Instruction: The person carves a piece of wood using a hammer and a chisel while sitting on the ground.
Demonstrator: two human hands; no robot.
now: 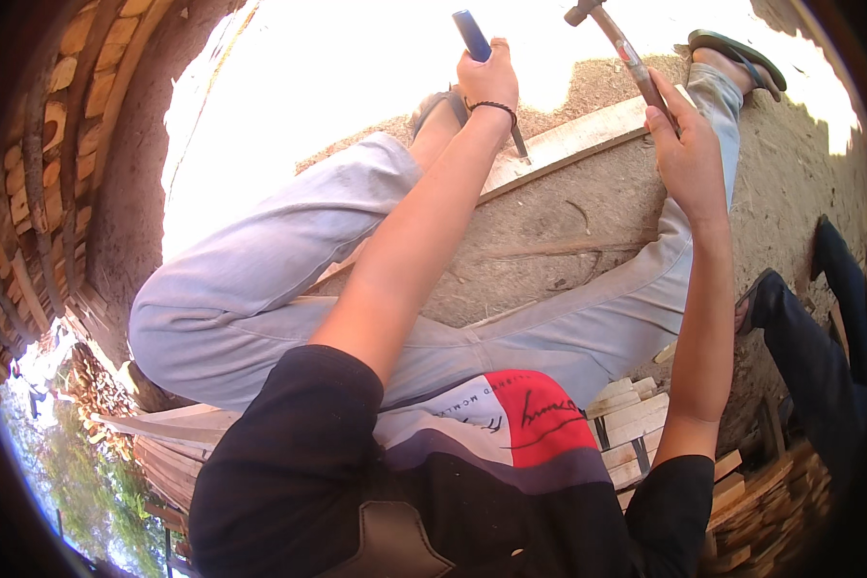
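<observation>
Two hand tools, both held. Left hand [488,79], a dark cord bracelet [499,106] at its wrist: wrapped tightly around a chisel [471,37], whose blue handle stood out above the fist and whose narrow blade slanted down below it, the tip seemingly on the face of a pale wooden board [588,137]. Right hand [690,166]: closed around the handle of a hammer [628,54], its metal head raised and well apart from the chisel. Board: laid on the dirt ground [539,246], running from behind the left forearm to beside the right lower leg. Legs: clad in pale jeans [260,226], left knee bent, right foot in a dark flip-flop [737,56]. Outlying items: stacked wood blocks [634,429] near the right elbow; another person's dark trousers [798,332] at far right; piled timber [53,130] at far left.
</observation>
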